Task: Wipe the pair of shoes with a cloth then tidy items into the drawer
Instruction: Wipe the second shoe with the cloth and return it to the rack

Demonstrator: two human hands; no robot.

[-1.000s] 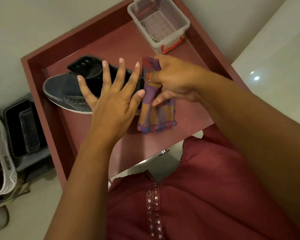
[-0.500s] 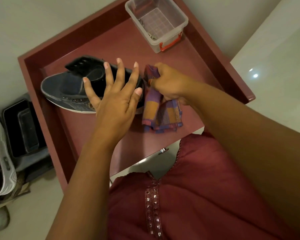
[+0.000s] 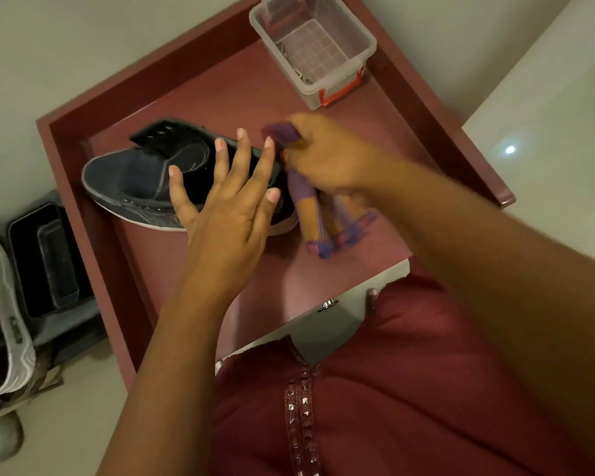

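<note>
Shoe: a dark grey and black sneaker (image 3: 145, 176) lies on its side on the drawer floor, at about 10 o'clock from the frame centre, toe toward 9 o'clock, white sole edge facing the viewer.
Cloth: a purple and orange checked cloth (image 3: 318, 214) hangs bunched just beside the sneaker's heel end, at about 1 o'clock from centre; its lower edge reaches the drawer floor, blurred.
Drawer: a dark red open drawer (image 3: 66, 146) holds sneaker, cloth and box.
Right hand: the right hand (image 3: 327, 156) is closed around the upper part of the cloth, fingers curled tight on it.
Left hand: the left hand (image 3: 231, 207) is open, fingers spread, over the sneaker's heel half; contact cannot be told.
Storage box: a clear plastic box (image 3: 364, 39) with a red latch sits in the drawer's far corner at 1 o'clock, well apart from the sneaker.
Floor at 8 o'clock: a black tray (image 3: 45, 259) beside the drawer.
</note>
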